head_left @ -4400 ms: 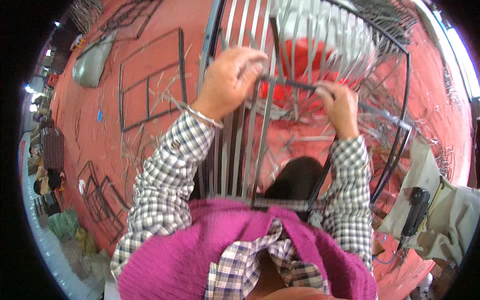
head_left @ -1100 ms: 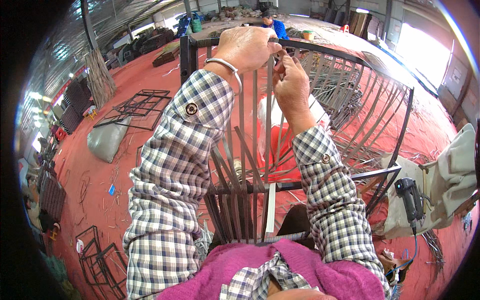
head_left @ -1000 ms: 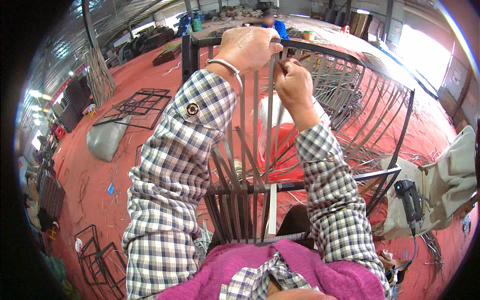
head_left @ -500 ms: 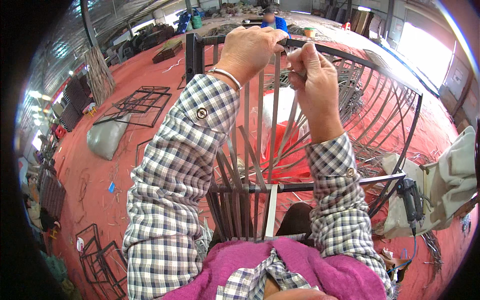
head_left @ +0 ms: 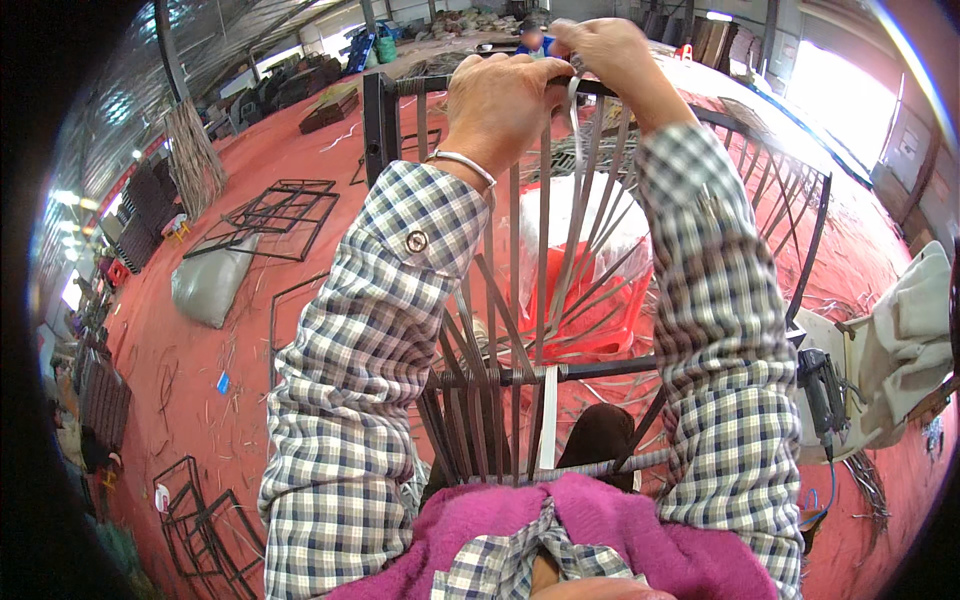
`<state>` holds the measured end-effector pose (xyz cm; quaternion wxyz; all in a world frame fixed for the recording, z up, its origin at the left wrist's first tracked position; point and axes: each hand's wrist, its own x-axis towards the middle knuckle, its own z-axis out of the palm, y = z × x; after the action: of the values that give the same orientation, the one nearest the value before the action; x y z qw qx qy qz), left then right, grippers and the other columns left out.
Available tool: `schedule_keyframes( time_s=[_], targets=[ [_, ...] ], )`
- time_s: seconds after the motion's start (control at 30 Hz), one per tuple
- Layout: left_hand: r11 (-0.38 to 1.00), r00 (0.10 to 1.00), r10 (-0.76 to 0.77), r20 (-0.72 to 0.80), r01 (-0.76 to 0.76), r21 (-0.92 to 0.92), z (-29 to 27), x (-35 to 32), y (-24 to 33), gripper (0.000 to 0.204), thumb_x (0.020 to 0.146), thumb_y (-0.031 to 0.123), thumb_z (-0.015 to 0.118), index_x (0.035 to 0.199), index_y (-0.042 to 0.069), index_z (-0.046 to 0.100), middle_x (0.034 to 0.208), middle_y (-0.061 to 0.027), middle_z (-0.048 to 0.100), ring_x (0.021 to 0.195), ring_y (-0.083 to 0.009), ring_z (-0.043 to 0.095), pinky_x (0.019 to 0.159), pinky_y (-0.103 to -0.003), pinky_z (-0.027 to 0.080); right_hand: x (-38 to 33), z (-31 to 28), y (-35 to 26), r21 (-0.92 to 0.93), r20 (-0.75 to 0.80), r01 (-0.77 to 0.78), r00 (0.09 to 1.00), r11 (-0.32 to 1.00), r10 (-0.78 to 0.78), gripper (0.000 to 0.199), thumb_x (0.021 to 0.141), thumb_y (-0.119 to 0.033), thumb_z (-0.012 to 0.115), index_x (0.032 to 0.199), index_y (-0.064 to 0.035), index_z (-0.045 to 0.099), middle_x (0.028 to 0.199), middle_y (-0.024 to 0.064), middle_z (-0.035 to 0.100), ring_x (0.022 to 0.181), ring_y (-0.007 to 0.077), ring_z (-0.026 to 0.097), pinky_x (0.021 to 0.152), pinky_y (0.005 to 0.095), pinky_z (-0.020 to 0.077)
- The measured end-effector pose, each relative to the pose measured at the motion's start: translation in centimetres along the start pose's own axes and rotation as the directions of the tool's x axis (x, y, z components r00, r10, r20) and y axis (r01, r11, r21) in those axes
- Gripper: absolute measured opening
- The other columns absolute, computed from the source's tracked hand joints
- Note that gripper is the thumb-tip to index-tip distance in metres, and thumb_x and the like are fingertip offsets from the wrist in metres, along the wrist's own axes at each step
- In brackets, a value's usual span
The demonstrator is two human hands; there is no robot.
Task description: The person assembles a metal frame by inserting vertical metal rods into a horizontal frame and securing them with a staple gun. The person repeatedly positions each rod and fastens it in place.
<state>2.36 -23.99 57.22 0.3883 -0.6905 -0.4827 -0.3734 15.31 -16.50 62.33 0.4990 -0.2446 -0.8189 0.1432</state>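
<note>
My left hand (head_left: 505, 108) is closed over the top bar of a dark metal furniture frame (head_left: 378, 125), its thumb and fingertips at a flat grey strip (head_left: 574, 108). Just above the bar my right hand (head_left: 612, 58) is raised, fingers pinched together near the strip's upper part. That strip passes by the bar and runs down among several other brown-grey strips (head_left: 543, 230) stretched from top bar to lower crossbar (head_left: 600, 371). More strips wind closely round the crossbar's left part. What exactly lies between my right fingertips is partly hidden.
Behind the strips stands a red plastic seat (head_left: 610, 320) with white plastic film on it. A dark corded hand tool (head_left: 824, 390) rests at right beside pale cloth (head_left: 905, 345). Bare metal frames (head_left: 285, 215) and a grey sack (head_left: 212, 285) lie at left. A person in blue is far back.
My right hand has risen and swung away from me, from below the bar to above it. The left hand stays on the top bar; the frame has shifted slightly left.
</note>
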Motion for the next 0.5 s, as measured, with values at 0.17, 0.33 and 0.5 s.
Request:
schedule_keyframes(
  time_s=[0.17, 0.33, 0.5],
  targets=[
    [0.998, 0.997, -0.053, 0.048, 0.055, -0.032, 0.7, -0.8, -1.5, 0.025, 0.082, 0.037, 0.06, 0.099, 0.02, 0.068, 0.094, -0.0005, 0.068, 0.083, -0.0207, 0.063, 0.075, -0.035, 0.043, -16.6, -2.3, -0.3, -0.195, 0.072, 0.181, 0.983, 0.964, -0.17, 0.017, 0.083, -0.011, 0.053, 0.096, -0.0006, 0.055, 0.076, 0.0096, 0.055, 0.071, 0.0209, 0.055, 0.062, 0.0329, 0.0419],
    [0.995, 0.98, -0.095, 0.175, 0.094, 0.01, 1.1, -1.2, -2.9, 0.028, 0.084, 0.039, 0.057, 0.103, 0.021, 0.066, 0.086, -0.0054, 0.068, 0.081, -0.0245, 0.063, 0.073, -0.038, 0.045, -39.0, -18.7, 9.1, 0.388, -0.222, -0.622, 0.653, 0.68, 0.724, 0.015, 0.077, -0.005, 0.055, 0.092, -0.0039, 0.06, 0.072, -0.0025, 0.051, 0.057, 0.0076, 0.045, 0.048, 0.0218, 0.0345],
    [0.993, 0.941, -0.082, 0.328, 0.105, -0.052, 1.4, 0.3, -1.9, 0.027, 0.085, 0.036, 0.056, 0.102, 0.017, 0.067, 0.082, -0.0082, 0.067, 0.082, -0.0277, 0.064, 0.071, -0.042, 0.048, -47.8, -40.1, 8.2, -0.422, -0.84, -0.907, 0.39, -0.004, 0.377, 0.046, 0.092, -0.04, 0.046, 0.101, 0.0031, 0.061, 0.087, 0.0096, 0.066, 0.082, 0.0247, 0.061, 0.073, 0.0334, 0.045]
  ],
)
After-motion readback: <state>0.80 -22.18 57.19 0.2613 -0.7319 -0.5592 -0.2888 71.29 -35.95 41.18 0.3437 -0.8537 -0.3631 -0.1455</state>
